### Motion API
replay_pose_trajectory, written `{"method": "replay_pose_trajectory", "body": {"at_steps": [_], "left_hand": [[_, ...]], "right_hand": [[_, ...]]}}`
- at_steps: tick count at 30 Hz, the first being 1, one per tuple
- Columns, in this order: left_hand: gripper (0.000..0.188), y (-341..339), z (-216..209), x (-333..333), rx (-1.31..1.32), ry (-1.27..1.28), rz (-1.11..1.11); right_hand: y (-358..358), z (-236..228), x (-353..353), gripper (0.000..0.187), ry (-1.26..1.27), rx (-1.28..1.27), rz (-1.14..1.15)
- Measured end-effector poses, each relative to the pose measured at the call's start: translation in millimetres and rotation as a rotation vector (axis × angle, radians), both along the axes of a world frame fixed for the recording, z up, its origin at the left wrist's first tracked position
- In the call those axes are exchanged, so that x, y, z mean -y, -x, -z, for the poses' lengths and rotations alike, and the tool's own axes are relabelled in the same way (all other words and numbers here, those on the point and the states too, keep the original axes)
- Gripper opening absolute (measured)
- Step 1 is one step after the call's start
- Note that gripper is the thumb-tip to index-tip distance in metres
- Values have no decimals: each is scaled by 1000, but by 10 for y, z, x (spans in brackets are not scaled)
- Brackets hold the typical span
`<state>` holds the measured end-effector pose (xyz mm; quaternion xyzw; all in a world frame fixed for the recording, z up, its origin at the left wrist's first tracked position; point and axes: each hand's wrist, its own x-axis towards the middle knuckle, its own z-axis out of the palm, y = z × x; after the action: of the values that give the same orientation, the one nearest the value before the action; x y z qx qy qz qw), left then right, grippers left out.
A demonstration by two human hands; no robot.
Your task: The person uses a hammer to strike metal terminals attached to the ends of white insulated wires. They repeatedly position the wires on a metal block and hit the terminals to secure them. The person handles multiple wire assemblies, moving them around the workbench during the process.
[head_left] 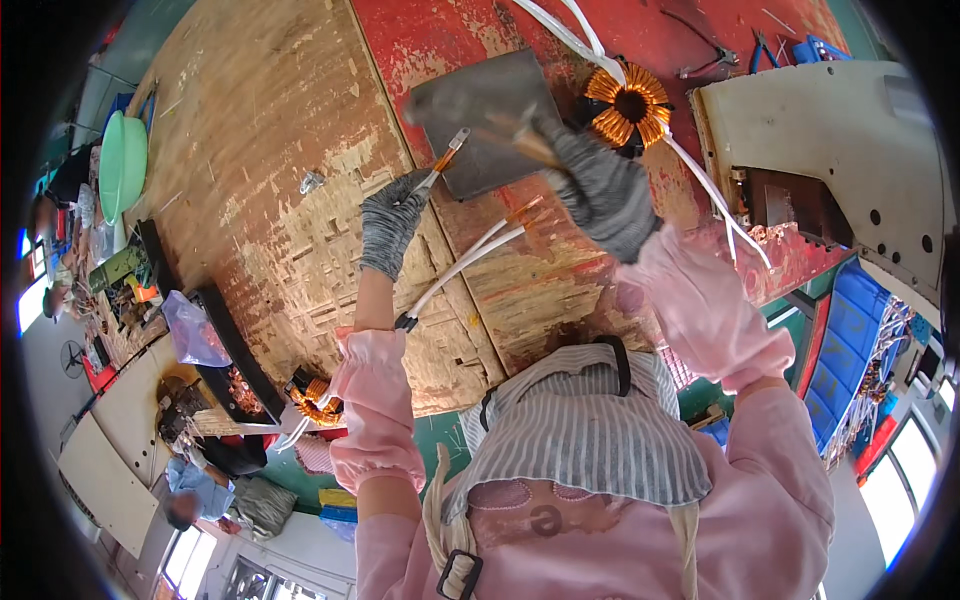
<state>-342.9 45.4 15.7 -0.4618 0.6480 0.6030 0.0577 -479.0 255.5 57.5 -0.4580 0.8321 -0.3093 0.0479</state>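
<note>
My left hand [390,215], in a grey glove, pinches the bare copper end of a white-sleeved wire [447,155] against the edge of a grey metal plate [480,115]. My right hand [600,185], also gloved, is shut on a blurred wooden-handled tool [525,138] held over the plate. A copper-wound ring coil [628,105] lies just behind the right hand. Its white-sleeved leads [460,268] run toward me across the worn wooden bench [270,120].
A white machine housing [830,130] stands at the right, with blue bins [860,330] below it. Pliers [705,60] lie at the far edge. To the left are a green basin [122,160], a black tray [235,360], a plastic bag [190,330] and another copper coil [315,397].
</note>
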Motion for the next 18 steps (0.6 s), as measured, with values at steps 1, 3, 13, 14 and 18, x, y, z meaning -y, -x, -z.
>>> {"method": "replay_pose_trajectory", "body": {"at_steps": [1,3,13,14,18], "left_hand": [[19,-23,38,5,-30,-5,-4],[18,-19,213,55,-104,-21,-5],[22,-1,139,36,-51,-1,-1],[22,63,130,30,-45,8,17],[19,-10,225,64,-56,9,19]], "right_hand": [[-3,244,-35,34,-220,3,-56],[9,331,-71,34,-424,-48,-98],[28,-121,52,40,150,-37,51],[88,187,-53,34,-97,-90,-23],[52,118,24,36,-357,106,-17]]}}
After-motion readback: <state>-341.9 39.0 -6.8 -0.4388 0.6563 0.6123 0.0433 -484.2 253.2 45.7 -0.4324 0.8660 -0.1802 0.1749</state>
